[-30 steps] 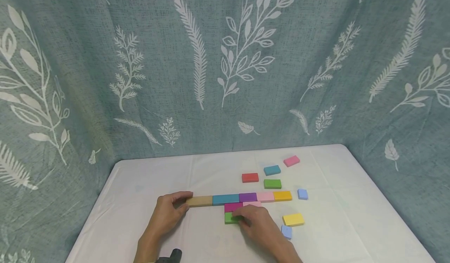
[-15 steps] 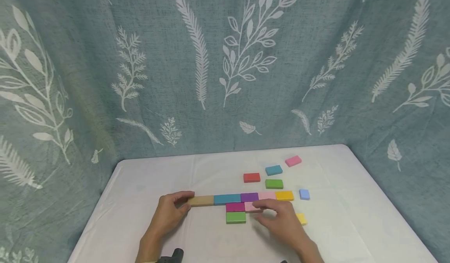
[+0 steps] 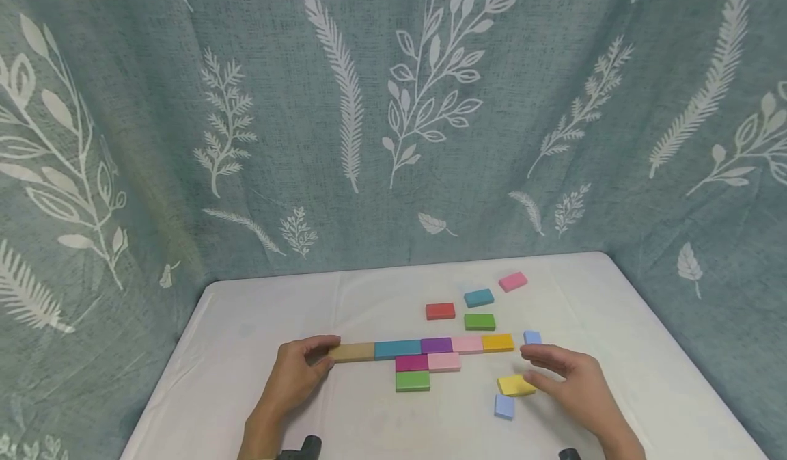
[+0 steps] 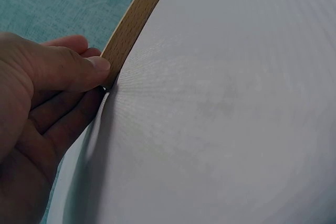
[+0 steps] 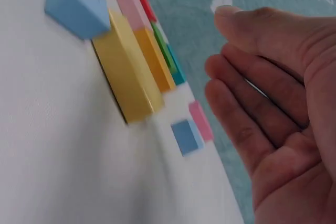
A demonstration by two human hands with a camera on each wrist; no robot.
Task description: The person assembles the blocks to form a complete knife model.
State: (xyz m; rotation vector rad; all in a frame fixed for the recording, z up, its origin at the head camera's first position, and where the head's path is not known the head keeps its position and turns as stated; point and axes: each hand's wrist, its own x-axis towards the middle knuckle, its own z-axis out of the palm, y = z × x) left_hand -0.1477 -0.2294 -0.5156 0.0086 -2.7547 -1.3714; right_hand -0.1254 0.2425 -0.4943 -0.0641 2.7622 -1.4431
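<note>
My left hand (image 3: 296, 372) pinches the near-left end of a tan wooden block (image 3: 353, 352), thumb on one side, as the left wrist view also shows. From that block a row runs right: a blue block (image 3: 397, 349), a purple block (image 3: 436, 345), a pale pink block (image 3: 467, 344) and an orange block (image 3: 497, 342). Under the row lie a magenta block (image 3: 411, 363), another pink block (image 3: 444, 361) and a green block (image 3: 412, 381). My right hand (image 3: 581, 386) holds nothing, fingers extended, beside a yellow block (image 3: 514, 385) that its thumb partly overlaps in the head view.
Behind the row lie a red block (image 3: 440, 311), a second green block (image 3: 479, 322), a teal block (image 3: 479, 298) and a bright pink block (image 3: 513, 281). Light blue blocks (image 3: 504, 407) lie near the yellow one. A leaf-patterned curtain (image 3: 369, 139) surrounds the white table (image 3: 258, 323).
My right hand has left the green block in front, passed the lower pink block, and moved right to beside the yellow block. The left hand keeps its hold on the tan block.
</note>
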